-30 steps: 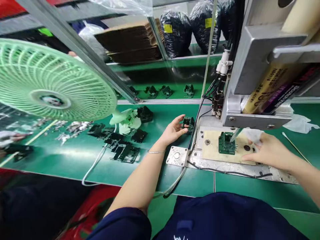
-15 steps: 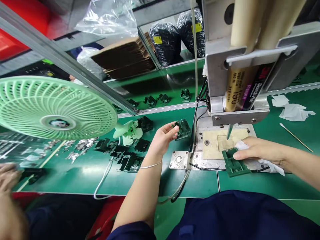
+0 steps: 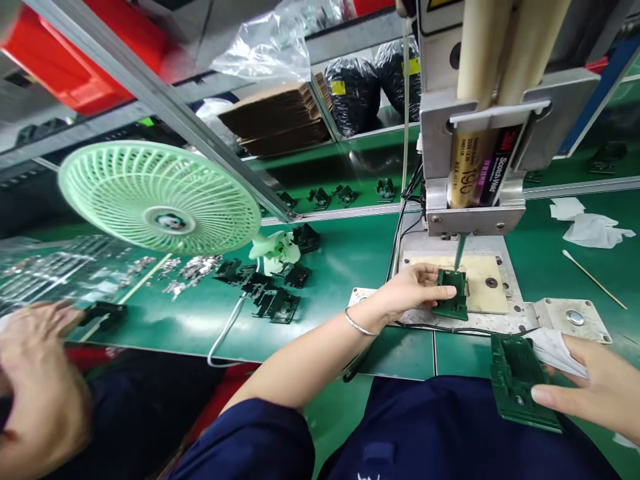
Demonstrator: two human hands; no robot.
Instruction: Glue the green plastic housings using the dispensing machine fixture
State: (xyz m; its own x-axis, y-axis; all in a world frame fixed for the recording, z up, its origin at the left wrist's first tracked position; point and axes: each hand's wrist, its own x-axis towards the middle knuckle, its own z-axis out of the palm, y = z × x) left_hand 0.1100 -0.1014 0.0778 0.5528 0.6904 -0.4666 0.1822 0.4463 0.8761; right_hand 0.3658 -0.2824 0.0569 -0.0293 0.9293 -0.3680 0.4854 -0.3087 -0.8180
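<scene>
Green conveyor bench [image 3: 345, 260] is running across the view, with a pale green fan [image 3: 160, 200] standing at 10 o'clock and a glue dispenser [image 3: 475, 167] rising at 1 o'clock.

Item 1: the left hand [image 3: 410, 290] is reaching in from 7 o'clock, fingers pressed together and pinching the left edge of 1 small green part [image 3: 453, 293]. That part is resting on the beige fixture plate [image 3: 480, 283], directly under the dispenser needle [image 3: 458, 252]; its long axis is running roughly 12 to 6.

Item 2: the right hand [image 3: 595, 390] is sitting at 4 o'clock, fingers stretched out and lying together along the near edge of 1 larger green part [image 3: 520, 377], with a white wipe [image 3: 557, 350] tucked under them. This part is lying flat at the bench edge, long axis running 12 to 5.

Item 3: 1 cluster of black parts [image 3: 265, 290] is lying at 9 o'clock of the fixture, too tangled to count.

Item 4: another person's hand [image 3: 35, 380] is showing at 8 o'clock.
</scene>
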